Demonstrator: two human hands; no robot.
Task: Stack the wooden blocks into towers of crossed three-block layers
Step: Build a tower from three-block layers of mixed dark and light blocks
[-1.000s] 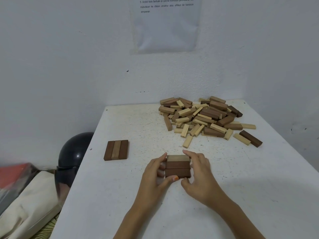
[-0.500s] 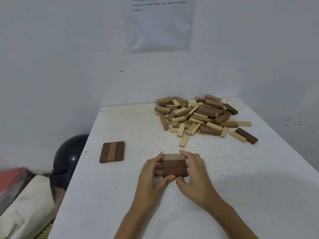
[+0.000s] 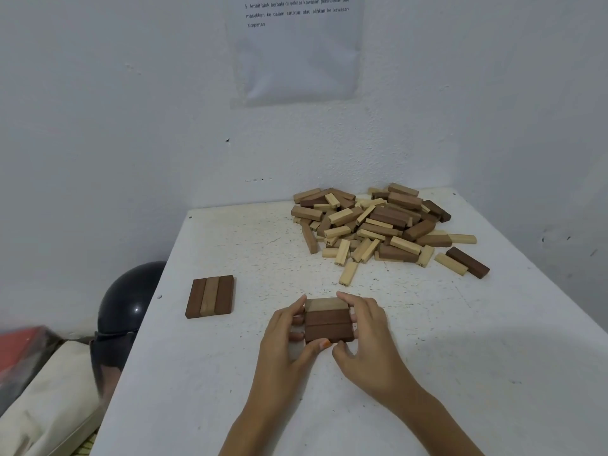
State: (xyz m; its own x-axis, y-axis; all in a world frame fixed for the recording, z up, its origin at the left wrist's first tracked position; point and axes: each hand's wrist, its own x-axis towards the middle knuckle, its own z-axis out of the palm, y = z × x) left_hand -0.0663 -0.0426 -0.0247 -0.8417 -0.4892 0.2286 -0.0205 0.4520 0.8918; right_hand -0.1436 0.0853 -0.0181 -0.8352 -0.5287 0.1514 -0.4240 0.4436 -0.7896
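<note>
Head view: left hand (image 3: 286, 337) and right hand (image 3: 371, 343) curl their fingers round the three-block layer (image 3: 329, 324) — squaring its edges, I'd say; loose pile (image 3: 378, 225) at one o'clock.

On the table (image 3: 477, 373), the heap of loose blocks (image 3: 378, 225) lies at the far side, right of centre, close to the wall. Two single blocks (image 3: 462, 263) lie touching each other just off its right edge. A flat row of three blocks (image 3: 210, 296) sits well apart, toward the left edge. Near the front, in the middle, a three-block set (image 3: 329, 325) sits between the hands, the left hand (image 3: 286, 337) gripping its left side and the right hand (image 3: 371, 334) its right. A helmet (image 3: 128, 304) lies lower down, left of the table. A sheet of paper (image 3: 296, 51) hangs on the wall behind.
</note>
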